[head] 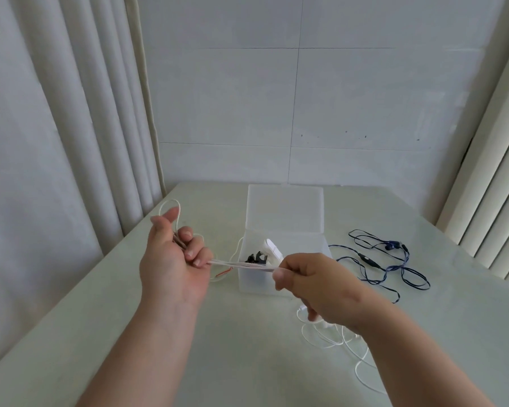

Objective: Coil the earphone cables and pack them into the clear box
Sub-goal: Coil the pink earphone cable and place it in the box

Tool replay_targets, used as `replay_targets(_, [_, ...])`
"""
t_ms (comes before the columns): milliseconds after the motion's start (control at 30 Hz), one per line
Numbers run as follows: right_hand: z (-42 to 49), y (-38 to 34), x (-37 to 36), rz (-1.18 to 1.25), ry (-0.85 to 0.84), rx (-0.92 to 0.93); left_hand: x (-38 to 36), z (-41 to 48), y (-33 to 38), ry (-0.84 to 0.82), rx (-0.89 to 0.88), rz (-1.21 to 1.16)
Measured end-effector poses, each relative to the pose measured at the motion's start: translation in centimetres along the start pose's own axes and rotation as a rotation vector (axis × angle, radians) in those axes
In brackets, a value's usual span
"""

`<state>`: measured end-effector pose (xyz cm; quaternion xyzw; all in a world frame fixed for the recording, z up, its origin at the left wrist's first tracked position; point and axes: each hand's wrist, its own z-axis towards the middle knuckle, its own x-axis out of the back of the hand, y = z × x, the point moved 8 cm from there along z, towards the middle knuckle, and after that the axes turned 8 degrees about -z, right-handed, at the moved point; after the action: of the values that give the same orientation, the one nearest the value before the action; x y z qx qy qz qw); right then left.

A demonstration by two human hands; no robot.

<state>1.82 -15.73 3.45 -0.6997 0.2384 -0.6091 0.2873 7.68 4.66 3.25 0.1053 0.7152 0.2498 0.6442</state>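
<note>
Only partway there, at a guess: black and white bits in the open clear box (256, 282), white earphone cable (241, 264) pulled tight between curled fingers of the left hand (171, 259) and pinching fingers of the right hand (315, 286), blue earphones (393, 245) loose on the surface (247, 348), not yet coiled.

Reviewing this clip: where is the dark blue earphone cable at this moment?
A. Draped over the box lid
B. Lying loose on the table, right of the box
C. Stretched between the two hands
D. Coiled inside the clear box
B: the dark blue earphone cable lies uncoiled on the table to the right of the clear box; the left hand and right hand hold a white cable stretched between them.
</note>
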Motion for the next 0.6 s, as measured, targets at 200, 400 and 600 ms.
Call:
replay_targets(200, [0.0, 0.1, -0.8, 0.12, -0.1, 0.007, -0.3, -0.2, 0.0, -0.059, 0.008, 0.031])
replay_targets(400, [0.0, 0.1, 0.3, 0.206, -0.004, 0.026, -2.2, -1.3, 0.7, -0.191, -0.247, 0.33])
replay_targets(600, [-0.2, -0.6, 0.5, 0.304, 0.038, 0.057, -4.6, -3.5, -1.7, -0.548, -0.449, 1.08])
